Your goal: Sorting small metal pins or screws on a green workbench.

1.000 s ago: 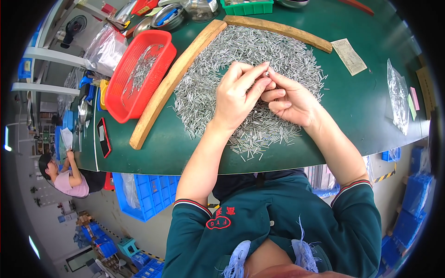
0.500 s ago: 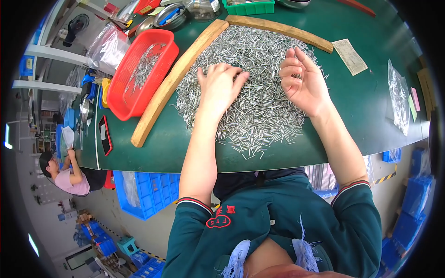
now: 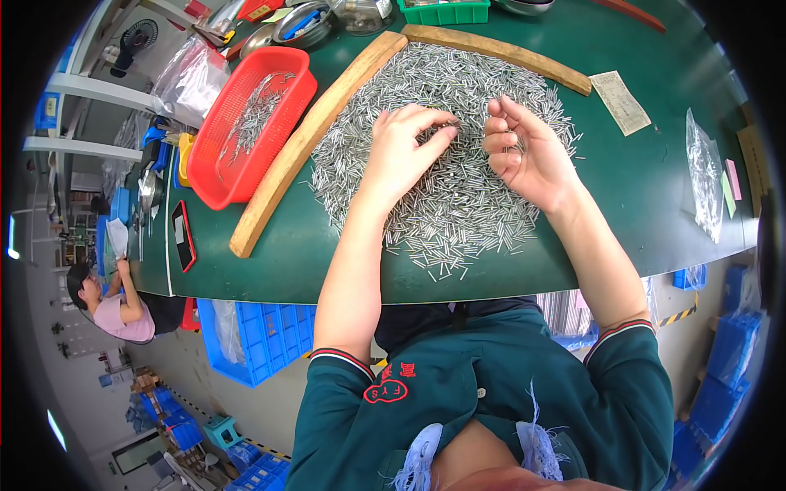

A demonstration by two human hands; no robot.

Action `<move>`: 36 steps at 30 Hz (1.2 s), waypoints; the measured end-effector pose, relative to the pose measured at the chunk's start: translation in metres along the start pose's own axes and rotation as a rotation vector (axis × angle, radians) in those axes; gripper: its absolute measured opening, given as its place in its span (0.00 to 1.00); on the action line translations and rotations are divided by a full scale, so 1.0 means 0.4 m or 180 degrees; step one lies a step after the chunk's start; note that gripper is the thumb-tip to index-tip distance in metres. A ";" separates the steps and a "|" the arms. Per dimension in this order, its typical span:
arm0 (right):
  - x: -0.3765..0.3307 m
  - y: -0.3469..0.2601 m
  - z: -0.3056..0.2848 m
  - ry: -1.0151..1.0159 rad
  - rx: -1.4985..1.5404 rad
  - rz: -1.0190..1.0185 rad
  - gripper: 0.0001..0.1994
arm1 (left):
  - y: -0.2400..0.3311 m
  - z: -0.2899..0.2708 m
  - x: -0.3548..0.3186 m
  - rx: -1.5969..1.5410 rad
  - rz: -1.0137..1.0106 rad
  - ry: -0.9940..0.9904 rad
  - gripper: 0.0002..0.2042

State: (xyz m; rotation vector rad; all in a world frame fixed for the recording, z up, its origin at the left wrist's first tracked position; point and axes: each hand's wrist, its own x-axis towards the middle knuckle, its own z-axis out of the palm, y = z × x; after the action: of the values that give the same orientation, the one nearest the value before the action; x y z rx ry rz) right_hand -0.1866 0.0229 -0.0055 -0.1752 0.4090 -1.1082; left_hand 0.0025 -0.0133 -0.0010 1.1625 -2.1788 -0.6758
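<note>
Bright light glints off the metal pins [image 3: 463, 204], a strip light [image 3: 13, 241] glares at nine o'clock, and fisheye distortion bows the desk [image 3: 630, 188].

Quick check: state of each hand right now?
Left hand: partly closed over the pile of metal pins; whether it pinches any cannot be told.
Right hand: loosely curled; whether it holds any cannot be told.

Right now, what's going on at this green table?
Someone in a dark green shirt has the left hand and half-curled right hand apart over a heap of thin metal pins. Whether either hand holds pins is unclear. Wooden bars border the heap's far and left sides; a red basket holds more metal pieces.
</note>
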 end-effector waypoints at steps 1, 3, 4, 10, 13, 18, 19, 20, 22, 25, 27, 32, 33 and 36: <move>-0.001 0.002 0.001 0.0010 -0.0118 0.0005 0.10 | -0.001 -0.001 0.002 -0.0464 -0.0004 0.0141 0.08; -0.004 0.007 0.003 0.0008 -0.0238 0.0026 0.10 | -0.003 0.003 0.004 -0.0742 0.0000 0.0221 0.08; -0.006 0.009 0.004 0.0007 -0.0356 0.0048 0.10 | -0.003 0.004 0.006 -0.1020 0.0002 0.0298 0.08; -0.008 0.019 0.013 0.0296 -0.0833 0.0103 0.09 | 0.001 0.008 0.004 -0.0635 0.0376 0.0661 0.06; -0.014 0.022 0.021 0.0376 -0.0980 0.0080 0.09 | 0.015 0.007 0.000 -0.0136 0.0620 0.0801 0.06; -0.012 0.028 0.017 0.0351 -0.1078 0.0157 0.08 | 0.011 0.017 -0.001 -0.0079 0.0705 0.0902 0.05; -0.012 0.028 0.017 0.0314 -0.1085 0.0175 0.08 | 0.011 0.016 -0.002 -0.0019 0.0758 0.0914 0.05; -0.013 0.028 0.019 0.0315 -0.1084 0.0175 0.08 | 0.012 0.016 -0.003 -0.0020 0.0757 0.0914 0.05; -0.014 0.027 0.019 0.0345 -0.1067 0.0193 0.08 | 0.015 0.018 -0.005 0.0025 0.0791 0.0945 0.05; -0.016 0.027 0.021 0.0421 -0.1079 0.0045 0.08 | 0.022 0.018 -0.008 0.0024 0.0816 0.1012 0.05; -0.015 0.023 0.020 0.0414 -0.1020 0.0017 0.08 | 0.018 0.016 -0.008 0.0070 0.0792 0.1035 0.05; -0.014 0.020 0.018 0.0411 -0.0856 0.0047 0.09 | 0.018 0.012 -0.010 0.0167 0.0696 0.1028 0.05; -0.015 0.020 0.019 0.0375 -0.0778 0.0128 0.09 | 0.020 0.011 -0.010 0.0181 0.0710 0.1017 0.05; -0.014 0.021 0.019 0.0286 -0.0653 0.0251 0.10 | 0.021 0.012 -0.010 0.0223 0.0721 0.1011 0.05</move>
State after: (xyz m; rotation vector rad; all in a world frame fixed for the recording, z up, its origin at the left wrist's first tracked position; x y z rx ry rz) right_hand -0.1786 0.0312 0.0000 -0.2883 0.6057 -0.9981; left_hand -0.0036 -0.0048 0.0003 0.9629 -2.0321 -0.2971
